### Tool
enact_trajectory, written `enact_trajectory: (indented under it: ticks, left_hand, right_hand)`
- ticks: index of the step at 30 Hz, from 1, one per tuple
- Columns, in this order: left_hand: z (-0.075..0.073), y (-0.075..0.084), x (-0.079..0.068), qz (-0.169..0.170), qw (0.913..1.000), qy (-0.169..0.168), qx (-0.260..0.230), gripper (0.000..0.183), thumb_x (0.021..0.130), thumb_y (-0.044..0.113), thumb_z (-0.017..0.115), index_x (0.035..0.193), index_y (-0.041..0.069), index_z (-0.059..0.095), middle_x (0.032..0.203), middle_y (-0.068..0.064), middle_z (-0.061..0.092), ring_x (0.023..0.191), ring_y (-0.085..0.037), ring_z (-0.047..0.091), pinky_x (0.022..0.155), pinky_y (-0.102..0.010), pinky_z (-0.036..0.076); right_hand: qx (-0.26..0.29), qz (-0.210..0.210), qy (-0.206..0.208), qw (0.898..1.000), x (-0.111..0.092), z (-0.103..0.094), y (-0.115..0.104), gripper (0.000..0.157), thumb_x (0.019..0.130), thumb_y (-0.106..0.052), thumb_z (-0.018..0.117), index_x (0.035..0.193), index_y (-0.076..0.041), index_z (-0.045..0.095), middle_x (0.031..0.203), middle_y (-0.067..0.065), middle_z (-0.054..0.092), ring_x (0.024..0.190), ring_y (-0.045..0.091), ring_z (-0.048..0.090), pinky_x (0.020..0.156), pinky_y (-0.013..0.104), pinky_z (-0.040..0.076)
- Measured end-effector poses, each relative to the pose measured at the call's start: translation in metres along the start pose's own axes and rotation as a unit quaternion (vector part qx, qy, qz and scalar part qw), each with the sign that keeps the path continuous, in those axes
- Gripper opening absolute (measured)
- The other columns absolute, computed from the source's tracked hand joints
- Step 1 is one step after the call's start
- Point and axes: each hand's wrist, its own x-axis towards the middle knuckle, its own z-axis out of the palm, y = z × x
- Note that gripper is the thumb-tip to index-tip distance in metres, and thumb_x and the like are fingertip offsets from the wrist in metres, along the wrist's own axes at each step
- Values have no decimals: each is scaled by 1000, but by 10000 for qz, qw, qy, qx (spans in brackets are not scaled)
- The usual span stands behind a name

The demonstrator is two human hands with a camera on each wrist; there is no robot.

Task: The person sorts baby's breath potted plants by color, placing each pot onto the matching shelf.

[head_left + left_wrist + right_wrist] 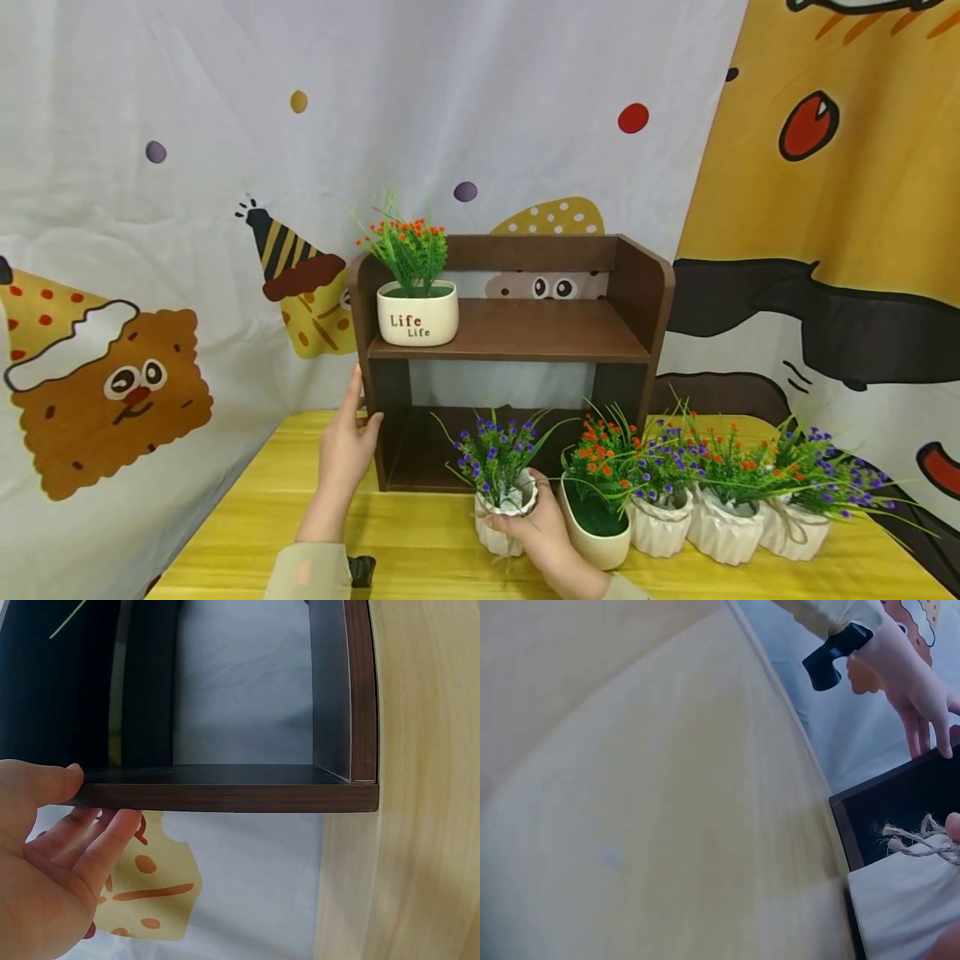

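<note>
My left hand (348, 446) grips the left side panel of a dark brown two-tier wooden shelf (525, 329). In the left wrist view, the thumb lies on the inner face of that panel (225, 796) and the fingers on its outer face. My right hand (547, 537) holds a small white ribbed pot (487, 537) of purple flowers, in front of the lower tier. Twine (922, 844) is tied round this pot, seen at the right edge of the right wrist view. On the upper tier's left end sits a cream "Life" planter (417, 321) with orange flowers.
Right of my right hand, a cream oval planter (600, 546) with orange flowers stands on the yellow wood-grain table (420, 550). Beside it are white pots (660, 525) with purple and orange flowers, in a row. A cartoon-print curtain (187, 100) hangs behind the shelf.
</note>
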Motion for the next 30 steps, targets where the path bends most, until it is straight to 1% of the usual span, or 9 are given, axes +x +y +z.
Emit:
enact_trajectory:
  ticks: [3,7,13,17,20,25,28,30]
  left_hand:
    - [-1,0,0,-38,10000,-31,-31,83,79,9,66,141,36,17,105,-17,60,75,-27,63,62,-41,50]
    - [-2,1,0,-15,10000,-4,-32,83,78,8,66,141,35,18,105,-17,60,75,-28,63,62,-41,50]
    - [-1,2,0,13,10000,16,-37,82,78,8,67,141,32,20,105,-17,60,74,-28,63,62,-40,50]
    - [-1,1,0,-35,10000,-4,-49,82,78,8,66,141,32,20,105,-17,60,75,-27,63,63,-40,50]
    - [-1,0,-1,-80,10000,-24,-36,82,78,8,66,141,34,19,105,-17,60,75,-27,63,64,-40,50]
    - [-1,1,-1,-116,9999,-36,-28,83,79,10,66,140,37,17,106,-16,60,75,-27,63,64,-41,49]
    - [-1,2,-1,-102,9999,-42,-55,83,79,10,66,140,36,17,106,-16,60,75,-28,63,64,-42,49]
    - [-1,2,-1,-74,9999,-49,-67,83,79,9,66,141,35,18,106,-17,60,75,-28,63,64,-42,49]
  right_hand:
    - [-24,95,-54,9999,-1,2,-4,85,56,-11,81,125,2,33,116,18,50,101,25,50,83,24,40]
    - [-68,222,-64,9997,1,6,-10,87,55,-13,82,126,0,34,116,16,50,102,25,50,84,28,39]
    - [103,260,-47,9996,7,13,-17,86,55,-10,81,126,0,33,116,17,50,101,26,50,84,31,40]
    - [66,233,-23,9997,10,18,-20,84,55,-10,81,125,0,35,115,16,50,100,25,50,83,31,41]
    - [1,146,32,9999,14,23,-22,84,54,-12,82,124,-1,36,114,15,51,99,25,50,83,32,41]
    - [7,-54,38,10000,21,31,-19,83,54,-15,82,122,1,37,112,16,52,98,25,51,82,32,42]
    - [154,124,-46,9998,27,35,-14,86,54,-17,82,124,0,35,114,13,51,101,24,50,84,31,42]
    - [154,250,-62,9995,31,38,-11,88,54,-18,82,125,-1,34,116,12,50,102,23,49,85,30,41]
